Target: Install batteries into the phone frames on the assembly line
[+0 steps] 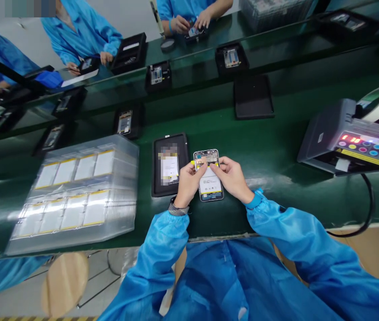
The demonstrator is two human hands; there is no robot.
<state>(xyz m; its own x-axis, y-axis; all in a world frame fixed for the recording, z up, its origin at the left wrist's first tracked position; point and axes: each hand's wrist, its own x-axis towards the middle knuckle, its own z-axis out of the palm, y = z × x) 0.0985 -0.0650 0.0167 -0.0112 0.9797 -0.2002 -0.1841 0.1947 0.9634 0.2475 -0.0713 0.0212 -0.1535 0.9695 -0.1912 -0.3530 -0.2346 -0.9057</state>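
Observation:
An opened smartphone [210,183] lies face down between my hands, its circuit board showing at the top and a white battery in the middle. My left hand [189,180] grips its left edge, the thumb pressing on the upper end of the battery. From the other side my right hand [234,178] holds the right edge, its thumb at the same height on the battery. A bit of yellow tape sticks out by my left fingers. Just left of my hands is a black tray [156,178] with another phone, partly pixelated, in it.
Stacked clear plastic trays [122,187] of white batteries stand on the left. To the right is a tape dispenser [323,138] with a lit display. A flat black tray [253,98] lies beyond my hands. Across the bench, several people in blue work near a line of phone trays [232,58].

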